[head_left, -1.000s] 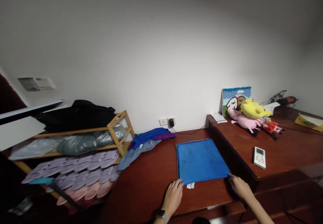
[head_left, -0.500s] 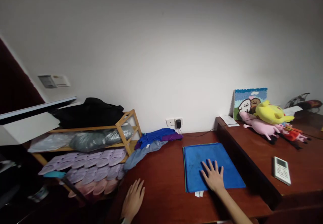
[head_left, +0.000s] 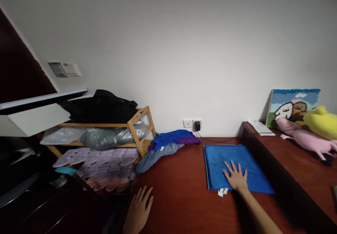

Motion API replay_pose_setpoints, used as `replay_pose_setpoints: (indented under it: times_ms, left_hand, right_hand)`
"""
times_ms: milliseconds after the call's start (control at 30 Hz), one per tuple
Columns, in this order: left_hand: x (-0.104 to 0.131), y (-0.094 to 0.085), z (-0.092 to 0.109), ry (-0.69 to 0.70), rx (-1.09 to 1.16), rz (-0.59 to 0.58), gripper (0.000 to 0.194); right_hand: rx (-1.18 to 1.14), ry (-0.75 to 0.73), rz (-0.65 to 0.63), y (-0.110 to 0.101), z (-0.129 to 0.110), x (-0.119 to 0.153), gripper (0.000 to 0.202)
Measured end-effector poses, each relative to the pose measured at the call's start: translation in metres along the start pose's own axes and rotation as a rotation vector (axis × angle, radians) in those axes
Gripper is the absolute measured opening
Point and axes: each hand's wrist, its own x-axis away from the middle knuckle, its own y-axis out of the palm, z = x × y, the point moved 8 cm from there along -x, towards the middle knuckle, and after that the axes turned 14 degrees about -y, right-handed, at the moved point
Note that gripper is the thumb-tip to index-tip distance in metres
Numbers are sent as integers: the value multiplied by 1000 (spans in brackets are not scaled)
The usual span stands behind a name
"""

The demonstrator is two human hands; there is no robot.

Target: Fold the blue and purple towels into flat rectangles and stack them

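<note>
My right hand [head_left: 236, 177] lies flat with spread fingers on a folded blue cloth [head_left: 252, 169]. The cloth is roughly square, with other colours showing along its left edge and white tags [head_left: 222, 192] sticking out at the front. Over the left front part of the reddish-brown table [head_left: 181, 192] is my left hand [head_left: 138, 207], its fingers outstretched and nothing in it. Whether that hand touches the tabletop I cannot tell. Behind, against the wall, rests a crumpled heap of blue, purple and grey-blue clothing [head_left: 168, 142].
A wooden rack [head_left: 142, 132] with a black bag [head_left: 102, 109] and lilac slippers [head_left: 116, 156] stands left. A plug [head_left: 197, 125] sits in the wall socket. On the higher surface at right are a pink plush toy [head_left: 302, 135], a yellow plush toy [head_left: 322, 121] and a fluffy picture [head_left: 292, 107].
The view has turned, so the table, cloth and clothing appear farther right, and the white calculator-like device has largely left view. My right hand stays flat on the cloth; my left remains outstretched.
</note>
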Motion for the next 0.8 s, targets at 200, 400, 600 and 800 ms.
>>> replay_pose_setpoints:
  times_ms: [200, 400, 600, 800]
  left_hand:
    - [0, 3, -4, 19, 13, 23, 49]
    - [0, 9, -7, 33, 12, 40, 49]
    - [4, 2, -2, 13, 21, 27, 47]
    - [7, -11, 5, -30, 36, -20, 45]
  right_hand:
    - [-25, 30, -20, 1, 22, -50, 64]
    - [-37, 19, -53, 2, 36, -84, 64]
    - [-32, 19, -74, 9, 47, -104, 64]
    - [-28, 50, -218, -3, 41, -107, 63]
